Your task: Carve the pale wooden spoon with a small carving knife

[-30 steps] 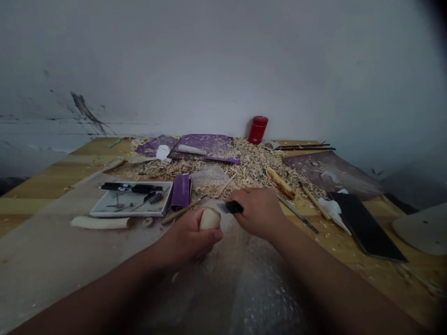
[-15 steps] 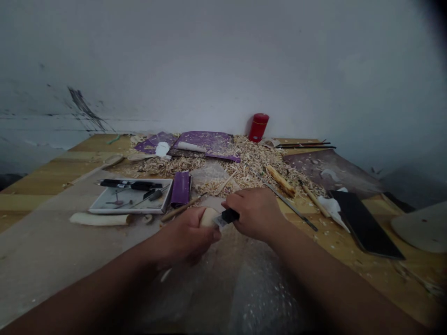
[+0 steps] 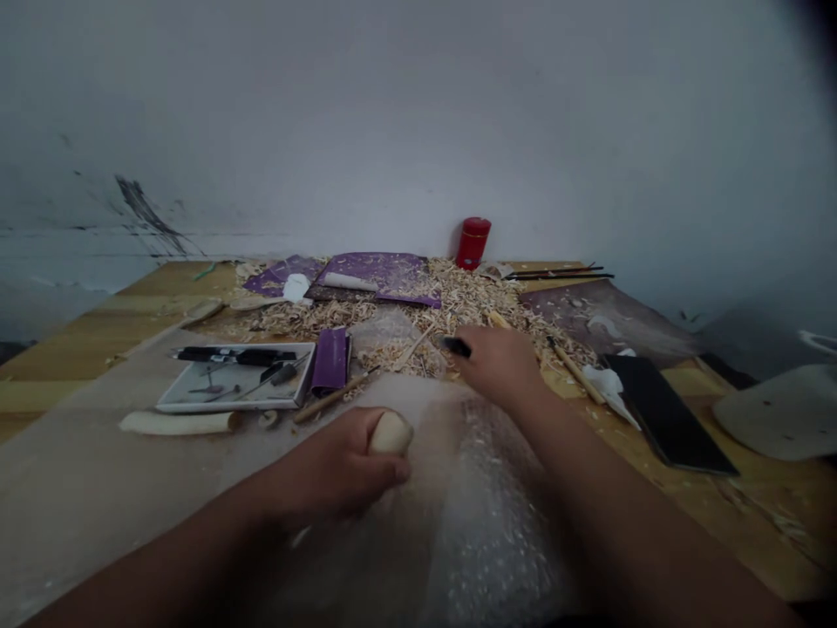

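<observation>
My left hand (image 3: 346, 462) is closed around a pale, rounded piece of wood (image 3: 391, 433), its smooth end showing past the thumb and fingers. Farther out and to the right, my right hand (image 3: 500, 362) grips a black-handled knife (image 3: 456, 346); its blade is hard to make out here against the shavings. Hand and knife are apart from the wood. Under both hands lies clear plastic sheeting (image 3: 497, 523). A heap of wood shavings (image 3: 467, 296) spreads just beyond the right hand.
A white tray (image 3: 228, 406) with pens and small bits stands left, a curved pale wood piece (image 3: 180, 424) before it. A purple pouch (image 3: 330, 362) lies beside the tray. At right is a black flat slab (image 3: 667, 414); a red canister (image 3: 472, 242) stands by the wall.
My right hand has drawn the knife off the wood, away from me and slightly right. The left hand has dropped a little lower, still holding the wood. The view has shifted slightly.
</observation>
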The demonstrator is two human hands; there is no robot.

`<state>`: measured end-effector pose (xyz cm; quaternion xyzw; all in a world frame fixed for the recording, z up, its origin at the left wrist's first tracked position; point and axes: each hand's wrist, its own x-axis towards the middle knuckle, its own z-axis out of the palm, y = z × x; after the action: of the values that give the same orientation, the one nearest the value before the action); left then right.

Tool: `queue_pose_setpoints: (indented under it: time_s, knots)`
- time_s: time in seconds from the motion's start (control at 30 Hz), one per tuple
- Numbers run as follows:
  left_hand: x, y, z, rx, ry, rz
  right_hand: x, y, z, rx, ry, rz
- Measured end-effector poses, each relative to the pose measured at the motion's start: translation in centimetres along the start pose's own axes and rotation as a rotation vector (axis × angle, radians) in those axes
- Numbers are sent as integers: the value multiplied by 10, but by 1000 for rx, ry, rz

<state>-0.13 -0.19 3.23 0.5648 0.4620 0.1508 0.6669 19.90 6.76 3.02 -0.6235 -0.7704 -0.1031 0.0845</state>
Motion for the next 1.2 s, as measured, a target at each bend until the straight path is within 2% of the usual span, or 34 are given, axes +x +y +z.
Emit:
queue_pose_setpoints:
  time_s: [0.13, 0.27, 0.47, 0.7, 0.87, 1.03, 1.1, 1.2]
  knots:
    - [8, -3, -9, -29, 25, 42, -13, -18, -5, 153, 26, -252]
    - [9, -2, -10, -74, 53, 48, -20, -23, -7, 238, 55, -394]
    - [8, 2, -10, -35, 48, 23, -22, -26, -11, 179, 19, -490]
    - [8, 1, -8, 91, 90, 7, -22, -29, -7, 118, 24, -531]
    - [4, 8, -9, 137, 82, -2, -23, -33, -6, 87, 72, -481]
    - [3, 9, -10, 125, 85, 10, -22, -35, -5, 50, 39, -431]
    - [0, 7, -5, 145, 0, 21, -15, -27, -3, 11, -3, -304]
    - [-3, 5, 5, 213, -217, 39, -2, -5, 2, -80, -49, -6]
